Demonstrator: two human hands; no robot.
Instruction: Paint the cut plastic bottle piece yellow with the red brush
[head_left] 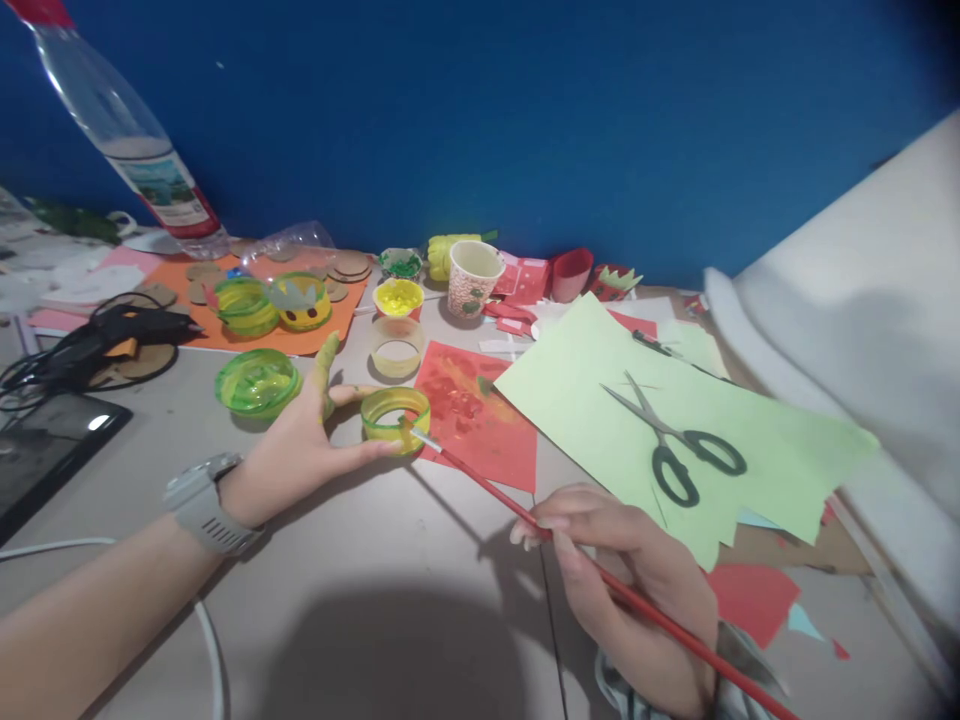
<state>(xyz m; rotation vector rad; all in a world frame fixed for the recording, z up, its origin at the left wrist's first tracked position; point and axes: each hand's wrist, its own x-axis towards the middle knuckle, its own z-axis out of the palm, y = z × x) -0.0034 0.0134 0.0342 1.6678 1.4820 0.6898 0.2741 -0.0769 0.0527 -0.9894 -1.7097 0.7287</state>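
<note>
My left hand, with a smartwatch on its wrist, steadies a yellow-green plastic ring between thumb and index finger. Its other fingers are raised and stained with yellow paint. In my right hand is a thin red-handled paintbrush, whose bristles touch the ring's near right wall. Behind that ring stands a paler ring. Red paper smeared with paint lies under the brush's far side. A small cup of yellow paint is farther back, and a green plastic piece sits left of my fingers.
Scissors lie on light-green paper at the right. A paper cup and a cup with green bits stand along the blue wall. At left are a tall bottle, orange paper, a black corded tool and a tablet.
</note>
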